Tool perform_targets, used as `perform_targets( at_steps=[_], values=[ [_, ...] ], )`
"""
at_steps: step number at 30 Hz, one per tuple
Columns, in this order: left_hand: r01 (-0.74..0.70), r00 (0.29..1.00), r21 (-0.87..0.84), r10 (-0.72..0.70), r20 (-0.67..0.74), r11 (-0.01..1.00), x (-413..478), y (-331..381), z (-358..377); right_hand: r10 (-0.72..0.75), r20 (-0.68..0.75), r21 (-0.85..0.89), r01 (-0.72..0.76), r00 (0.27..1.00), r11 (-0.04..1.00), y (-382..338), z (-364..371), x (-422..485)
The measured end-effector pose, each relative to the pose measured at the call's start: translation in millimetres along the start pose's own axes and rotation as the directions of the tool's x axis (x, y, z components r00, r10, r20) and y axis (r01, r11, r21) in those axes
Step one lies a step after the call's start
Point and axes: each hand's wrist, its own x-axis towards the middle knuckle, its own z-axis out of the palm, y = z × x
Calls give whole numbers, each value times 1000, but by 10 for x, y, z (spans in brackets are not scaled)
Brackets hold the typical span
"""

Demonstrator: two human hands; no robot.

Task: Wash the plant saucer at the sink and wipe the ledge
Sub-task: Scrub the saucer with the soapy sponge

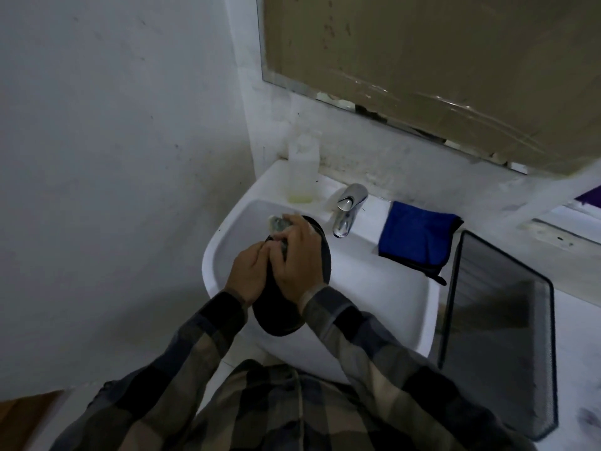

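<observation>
Over the sink, left grip holds saucer, right grip clutches sponge.

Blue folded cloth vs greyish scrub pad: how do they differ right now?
The blue folded cloth lies flat, untouched, on the white sink ledge right of the chrome tap; the greyish scrub pad is bunched in the right hand against the black round saucer. The cloth looks larger than the pad. Both are cleaning materials.
</observation>
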Motion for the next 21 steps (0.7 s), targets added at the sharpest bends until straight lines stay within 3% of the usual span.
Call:
perform_targets(
  at_steps=[4, 7, 10, 16, 21],
  values=[
    [66, 997, -56, -69, -42, 996, 24, -10, -4, 100, 79, 129, -110, 992, 985, -126, 95, 22],
    [98, 992, -134, -107, -63, 986, 5, 35, -53, -75, 181, 179, 42, 981, 983, -183, 141, -111],
    [59, 995, -63, -63, -71, 996, 25, 25, -92, -165, 205, 98, 148, 965, 984, -103, 102, -30],
    [36, 995, -19, -38, -95, 999, 99, 57, -223, -185, 157, 19, 184, 970, 983, -105, 188, 129],
    [22, 998, 3, -22, -65, 1000, 64, 55, -278, -99, 61, 80, 93, 993, 992, -73, 341, 51]
  ],
)
